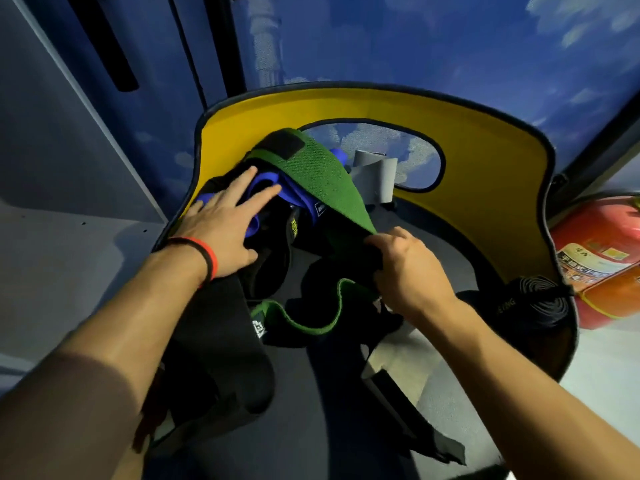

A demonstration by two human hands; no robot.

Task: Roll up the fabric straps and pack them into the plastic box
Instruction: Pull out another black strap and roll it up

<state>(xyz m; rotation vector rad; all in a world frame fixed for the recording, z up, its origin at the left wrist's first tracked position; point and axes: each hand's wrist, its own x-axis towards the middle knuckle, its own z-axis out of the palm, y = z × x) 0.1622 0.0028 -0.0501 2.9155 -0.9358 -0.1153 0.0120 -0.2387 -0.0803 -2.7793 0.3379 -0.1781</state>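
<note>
A tangled heap of fabric straps lies on a dark seat with a yellow backrest [485,161]. My left hand [225,223] presses flat, fingers spread, on a blue strap [266,188] and black straps at the left of the heap. My right hand [405,268] grips the lower end of a green strap [322,174], which runs up and back to a black velcro patch [287,143]. A second green-edged strap [304,323] curls below it. A rolled black strap [530,299] rests at the seat's right edge. A grey strap [374,178] lies behind the heap. No plastic box is in view.
A grey cabinet or shelf [69,209] stands to the left of the seat. A red fire extinguisher [599,251] lies on the floor at the right. Long black straps [214,368] hang off the seat's front edge. A blue sky-pattern wall is behind.
</note>
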